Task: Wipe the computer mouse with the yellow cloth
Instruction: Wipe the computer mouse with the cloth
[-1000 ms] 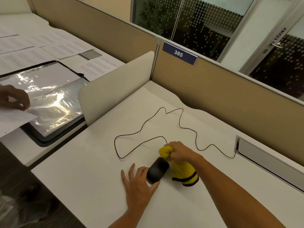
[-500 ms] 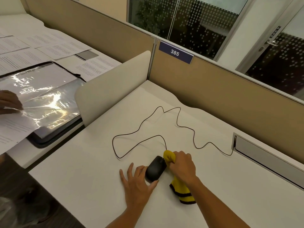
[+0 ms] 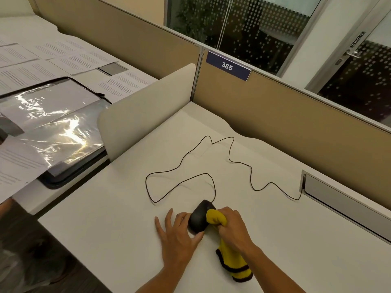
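Observation:
A black wired computer mouse (image 3: pixel 198 218) lies on the white desk (image 3: pixel 118 225) near its front edge. My left hand (image 3: pixel 176 235) rests flat on the desk, with thumb and index finger bracing the mouse's left and near sides. My right hand (image 3: pixel 233 228) is closed around a bunched yellow cloth (image 3: pixel 215 216) with dark stripes, and the bunched end presses on the mouse's right side. The cloth's striped tail (image 3: pixel 238 266) trails on the desk under my right forearm.
The mouse's black cable (image 3: pixel 229 152) loops across the desk to a grey cable slot (image 3: pixel 338 199) at the right. A cream divider (image 3: pixel 146 111) stands at the left; beyond it lie a plastic-sleeved folder (image 3: pixel 55 127) and papers. A tan partition (image 3: pixel 285 115) closes the back.
My right hand has drawn the cloth from the mouse's far end back toward me along its right side. My left hand has stayed on the mouse. The other person's hand at far left is gone.

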